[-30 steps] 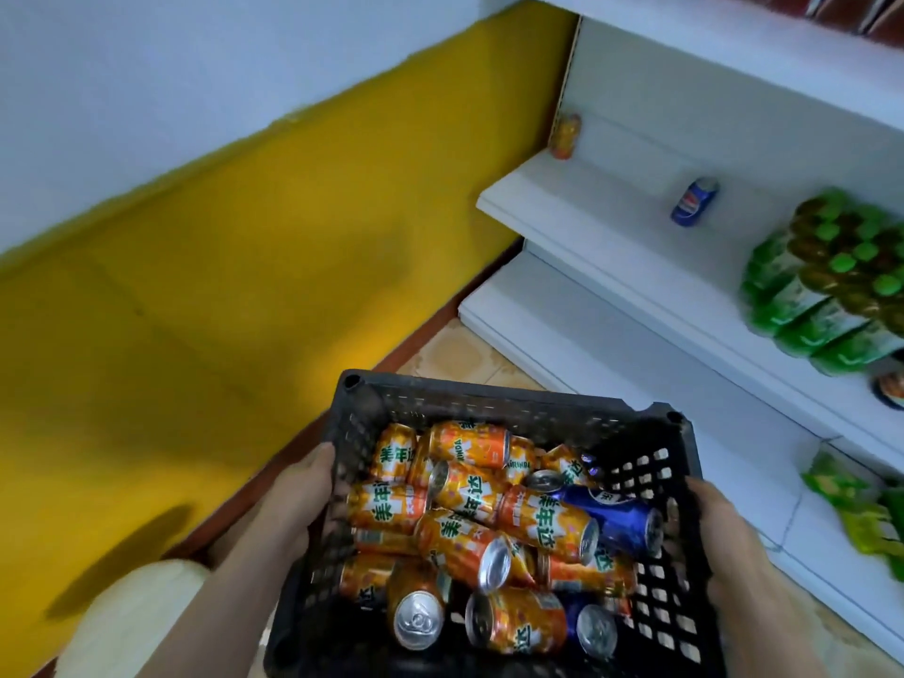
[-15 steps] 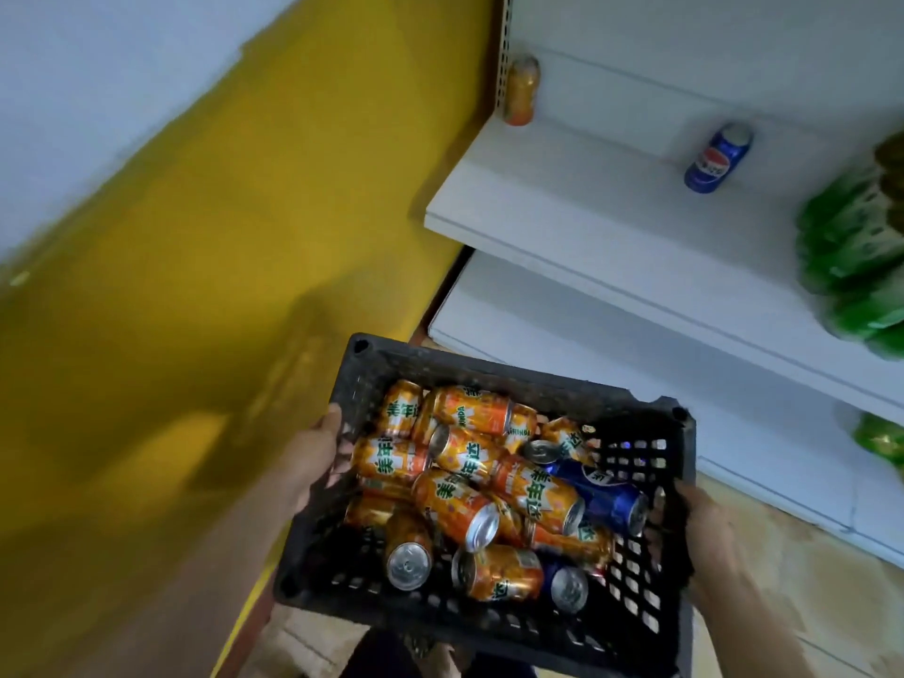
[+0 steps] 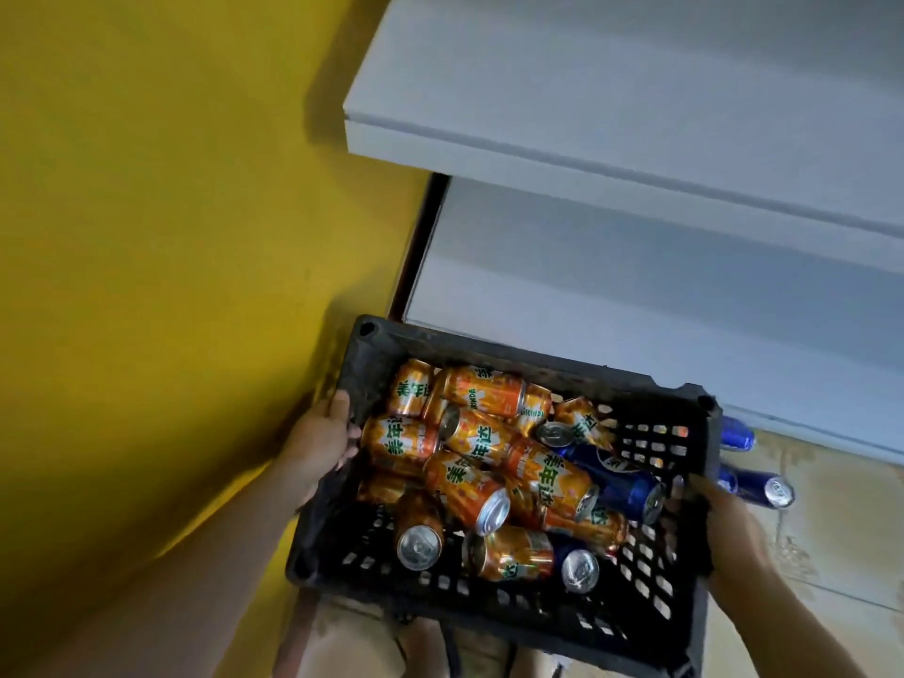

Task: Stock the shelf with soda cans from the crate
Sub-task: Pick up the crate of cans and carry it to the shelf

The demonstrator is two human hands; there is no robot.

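My left hand grips the crate's left wall, thumb hooked over the rim, fingers curled round the outside. My right hand grips the right wall the same way, fingertips showing through the slots. Both bare forearms run down out of view.

Crate: black plastic, rectangular, rim scuffed and dull, walls and floor pierced with rows of small square holes. Held off the floor, near side lower than the far side, far rim just beside the bottom shelf.

Inside: a loose heap of orange cans, glossy metal, green lettering, silver ends, most lying on their sides at mixed angles, some end-up. Among them a blue can lying on its side toward the right wall; another silver lid near the front, body mostly hidden.

Outside the right wall, two more blue cans lie on the floor, which is beige patterned tile.

Shelf: white, flat, smooth boards with a squared front lip, upper board above a lower one, both bare where visible. Wall at left: matte yellow paint, with a dark strip at its foot.
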